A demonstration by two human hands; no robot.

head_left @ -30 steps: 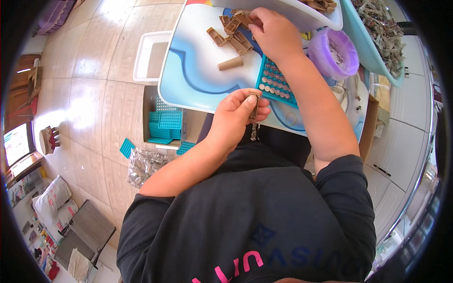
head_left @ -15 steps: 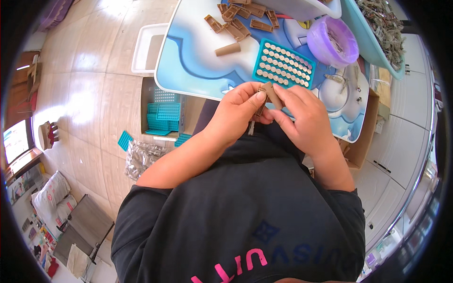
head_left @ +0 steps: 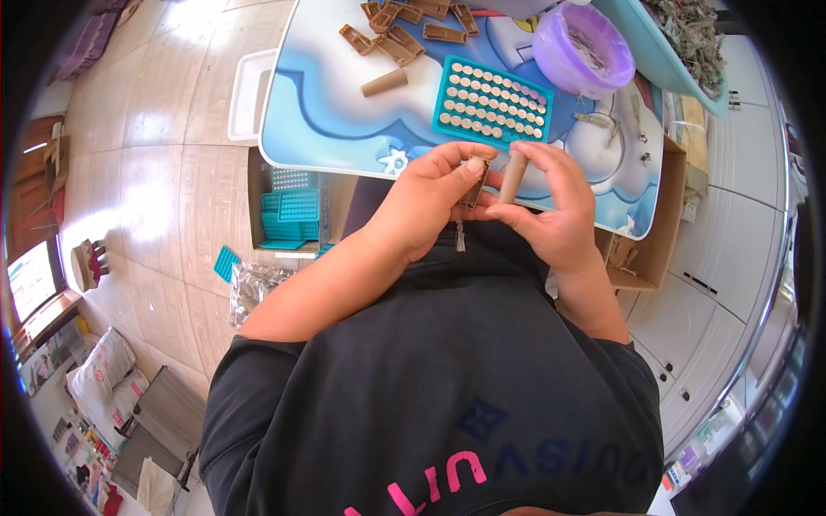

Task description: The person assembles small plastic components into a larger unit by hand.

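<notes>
Over my lap, at the table's near edge, both hands are closed on brown plastic pieces. My left hand [head_left: 428, 198] pinches an open-sided brown casing half [head_left: 474, 193] between thumb and fingers. A pale bundle of strands [head_left: 460, 236] hangs below it. In my right hand [head_left: 561, 191], a smooth, rounded brown cover [head_left: 514, 176] stands upright between thumb and fingers, a small gap from the casing half. Just beyond my hands lies a teal tray [head_left: 460, 136] with rows of round whitish discs. My fingers partly hide the casing's inside.
More brown casing pieces [head_left: 401, 45] and a single brown cover [head_left: 384, 83] lie on the blue-and-white table [head_left: 323, 142]. A purple bowl [head_left: 544, 56] and large teal basin [head_left: 658, 73] stand at the far right. Teal trays [head_left: 297, 206] fill a box at left, beside a plastic bag [head_left: 254, 288].
The cover in my right hand has come away from the casing half and turned more upright, leaving a gap. The view has shifted slightly, so the table sits further left and up.
</notes>
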